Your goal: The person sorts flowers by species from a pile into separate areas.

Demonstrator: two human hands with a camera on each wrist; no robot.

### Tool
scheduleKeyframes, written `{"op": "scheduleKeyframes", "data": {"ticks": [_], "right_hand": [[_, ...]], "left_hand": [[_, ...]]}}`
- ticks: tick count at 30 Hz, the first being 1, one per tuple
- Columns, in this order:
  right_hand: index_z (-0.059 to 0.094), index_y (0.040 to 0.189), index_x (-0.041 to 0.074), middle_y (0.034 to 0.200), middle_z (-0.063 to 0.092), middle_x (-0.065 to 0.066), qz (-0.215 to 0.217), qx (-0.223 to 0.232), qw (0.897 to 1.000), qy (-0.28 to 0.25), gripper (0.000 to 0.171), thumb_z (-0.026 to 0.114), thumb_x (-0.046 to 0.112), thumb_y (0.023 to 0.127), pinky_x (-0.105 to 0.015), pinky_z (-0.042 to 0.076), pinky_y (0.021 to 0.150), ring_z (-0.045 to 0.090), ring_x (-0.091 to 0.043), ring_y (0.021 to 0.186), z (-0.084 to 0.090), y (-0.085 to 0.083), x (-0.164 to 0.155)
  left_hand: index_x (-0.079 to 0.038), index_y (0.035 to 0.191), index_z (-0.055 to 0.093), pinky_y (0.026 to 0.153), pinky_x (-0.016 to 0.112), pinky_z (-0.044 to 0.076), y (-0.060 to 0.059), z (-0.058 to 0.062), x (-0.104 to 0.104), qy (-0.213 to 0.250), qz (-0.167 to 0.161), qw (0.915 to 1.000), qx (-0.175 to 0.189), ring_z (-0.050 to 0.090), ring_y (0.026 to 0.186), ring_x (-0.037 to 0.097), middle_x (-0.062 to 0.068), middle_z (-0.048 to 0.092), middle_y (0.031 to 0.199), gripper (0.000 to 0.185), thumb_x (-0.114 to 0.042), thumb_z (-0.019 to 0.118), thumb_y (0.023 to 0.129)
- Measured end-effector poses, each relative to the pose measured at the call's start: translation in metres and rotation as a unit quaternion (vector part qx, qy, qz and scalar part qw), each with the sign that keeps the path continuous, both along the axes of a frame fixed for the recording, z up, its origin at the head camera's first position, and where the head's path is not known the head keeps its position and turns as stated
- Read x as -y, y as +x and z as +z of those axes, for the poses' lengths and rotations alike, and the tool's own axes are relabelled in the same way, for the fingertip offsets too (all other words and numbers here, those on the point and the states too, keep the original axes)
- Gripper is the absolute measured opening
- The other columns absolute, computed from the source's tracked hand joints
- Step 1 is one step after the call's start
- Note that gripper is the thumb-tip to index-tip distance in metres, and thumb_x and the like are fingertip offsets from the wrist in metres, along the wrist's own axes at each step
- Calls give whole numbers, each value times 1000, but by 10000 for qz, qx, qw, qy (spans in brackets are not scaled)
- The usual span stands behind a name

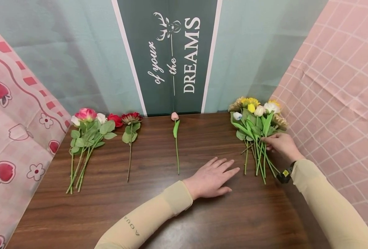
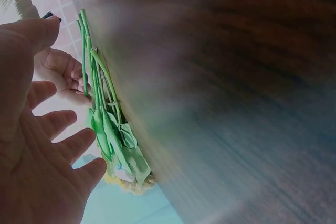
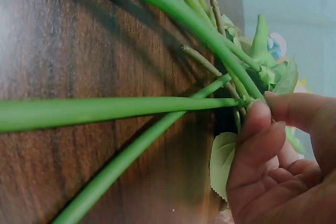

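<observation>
Your left hand (image 1: 213, 177) lies flat, palm down, in the middle of the table, toward its near edge, with fingers straight and slightly spread, pointing toward the right edge. Your left forearm, in a beige sleeve, runs back to the near edge at a diagonal. Your right hand (image 1: 281, 144) sits near the table's right edge, further toward the far side, its wrist bent and knuckles up. The fingers (image 3: 257, 129) curl and meet the thumb in a pinch on a thin green stem. Your right forearm, also sleeved in beige, angles down to the near right corner, with a dark band at the wrist.
</observation>
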State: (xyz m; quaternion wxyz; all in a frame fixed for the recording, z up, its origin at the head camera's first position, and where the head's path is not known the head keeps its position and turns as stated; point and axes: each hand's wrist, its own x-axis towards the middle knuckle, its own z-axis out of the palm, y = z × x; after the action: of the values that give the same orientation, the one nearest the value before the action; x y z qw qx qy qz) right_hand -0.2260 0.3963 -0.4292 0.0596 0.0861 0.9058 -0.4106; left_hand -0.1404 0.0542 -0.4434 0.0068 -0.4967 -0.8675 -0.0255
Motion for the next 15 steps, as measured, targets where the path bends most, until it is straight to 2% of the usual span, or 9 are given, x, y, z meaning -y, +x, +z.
{"op": "scheduleKeyframes", "data": {"ticks": [6, 15], "right_hand": [[63, 112, -14, 72, 68, 1, -205, -225, 9989, -350, 45, 70, 28, 99, -26, 56, 54, 63, -9, 61, 5, 7, 0], [62, 111, -8, 71, 66, 4, -457, -448, 9970, -433, 45, 71, 35, 98, -29, 55, 55, 63, -11, 62, 22, 19, 1]], "left_hand": [[-25, 164, 28, 124, 44, 18, -1, -1, 1, 46, -21, 10000, 83, 26, 152, 25, 5, 26, 167, 73, -56, 53, 102], [-23, 163, 30, 125, 43, 18, -4, -2, 6, 76, 3, 9998, 202, 27, 152, 25, 6, 27, 167, 71, -56, 51, 103]]}}
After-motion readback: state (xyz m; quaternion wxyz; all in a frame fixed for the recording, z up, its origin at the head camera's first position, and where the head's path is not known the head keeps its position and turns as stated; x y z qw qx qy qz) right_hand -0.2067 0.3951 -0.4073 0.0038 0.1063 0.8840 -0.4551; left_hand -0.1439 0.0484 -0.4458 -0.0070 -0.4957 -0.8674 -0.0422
